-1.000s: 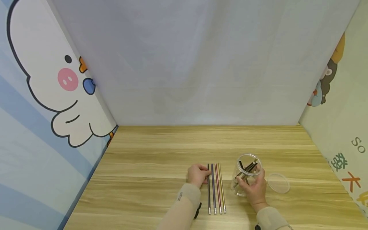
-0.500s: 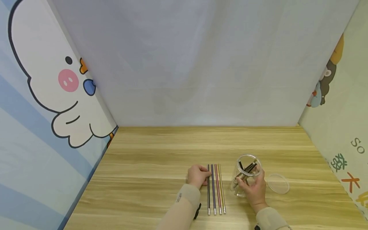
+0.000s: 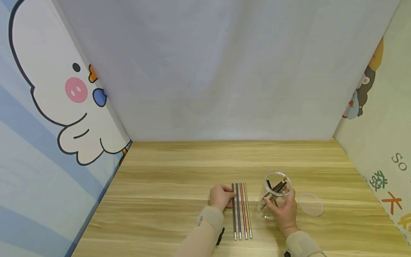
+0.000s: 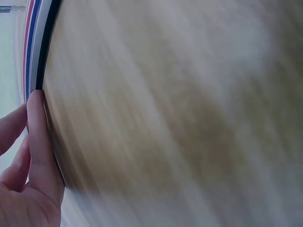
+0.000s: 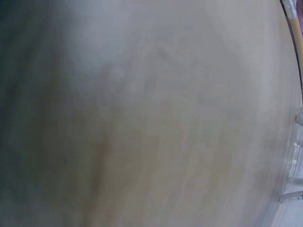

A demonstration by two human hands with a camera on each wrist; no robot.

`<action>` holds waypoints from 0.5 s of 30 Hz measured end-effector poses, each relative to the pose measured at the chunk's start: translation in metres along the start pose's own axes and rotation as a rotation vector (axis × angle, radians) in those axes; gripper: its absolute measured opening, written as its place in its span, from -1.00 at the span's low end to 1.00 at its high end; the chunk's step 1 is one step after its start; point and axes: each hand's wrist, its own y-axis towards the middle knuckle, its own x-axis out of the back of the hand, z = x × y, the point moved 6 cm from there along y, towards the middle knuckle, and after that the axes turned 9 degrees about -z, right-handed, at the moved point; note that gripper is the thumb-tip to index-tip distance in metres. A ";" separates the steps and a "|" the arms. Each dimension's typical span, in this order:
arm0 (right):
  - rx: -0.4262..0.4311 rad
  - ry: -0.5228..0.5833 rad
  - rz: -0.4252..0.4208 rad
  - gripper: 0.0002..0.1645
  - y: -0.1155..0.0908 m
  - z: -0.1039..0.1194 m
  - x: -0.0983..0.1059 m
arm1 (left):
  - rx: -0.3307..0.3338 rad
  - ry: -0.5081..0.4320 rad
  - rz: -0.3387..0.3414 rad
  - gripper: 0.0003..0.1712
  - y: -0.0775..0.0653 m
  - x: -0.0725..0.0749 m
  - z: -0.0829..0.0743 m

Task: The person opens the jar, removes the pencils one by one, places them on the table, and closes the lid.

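Observation:
Side by side on the table lie several long pencils with pale ends: a black pencil (image 3: 234, 221), a blue pencil (image 3: 239, 217), a red pencil (image 3: 244, 217) and a yellow pencil (image 3: 248, 217). My left hand (image 3: 221, 196) pinches the black one near its far end; the left wrist view shows the fingers (image 4: 40, 137) against it. My right hand (image 3: 285, 212) grips a clear jar (image 3: 261, 207) from its near right side. Several dark sticks (image 3: 275, 189) lean inside the jar, which has no lid on. Only the jar's edge shows in the right wrist view.
A clear round lid (image 3: 310, 205) lies on the wooden table (image 3: 160, 171) right of the jar. A pale wall (image 3: 224, 71) stands behind the table, with printed cartoon panels at left and right.
The black pencil's near end has shifted slightly to the right, toward the blue pencil. Both hands and the jar stay nearly where they were.

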 end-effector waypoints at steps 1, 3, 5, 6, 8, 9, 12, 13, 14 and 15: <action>0.001 0.001 -0.002 -0.15 0.000 0.000 0.000 | -0.001 -0.001 0.000 -0.87 0.000 0.000 0.000; 0.003 0.000 -0.004 -0.15 0.001 0.000 0.000 | -0.002 -0.005 0.003 -0.86 0.000 0.000 0.000; 0.002 0.000 -0.006 -0.15 0.001 0.000 0.000 | -0.004 -0.007 0.006 -0.86 -0.001 0.000 -0.001; 0.001 -0.001 -0.005 -0.15 0.001 0.000 0.000 | -0.005 -0.007 0.008 -0.86 -0.001 0.001 -0.001; -0.001 -0.002 -0.001 -0.15 0.001 0.001 0.001 | -0.008 -0.007 0.010 -0.86 -0.001 0.002 -0.001; -0.002 -0.002 0.002 -0.15 0.001 0.002 0.000 | -0.012 -0.001 0.010 -0.86 -0.001 0.002 -0.002; -0.004 -0.002 0.008 -0.14 0.001 0.004 0.001 | -0.013 0.010 0.005 -0.87 -0.002 0.005 -0.002; -0.005 -0.002 0.008 -0.13 0.002 0.005 0.001 | -0.013 0.013 0.002 -0.87 -0.001 0.006 -0.002; -0.007 -0.002 0.008 -0.13 0.002 0.005 0.001 | -0.009 0.013 0.000 -0.87 0.000 0.007 -0.001; -0.011 0.000 0.008 -0.13 0.001 0.006 0.001 | -0.006 0.014 -0.002 -0.87 0.001 0.009 -0.001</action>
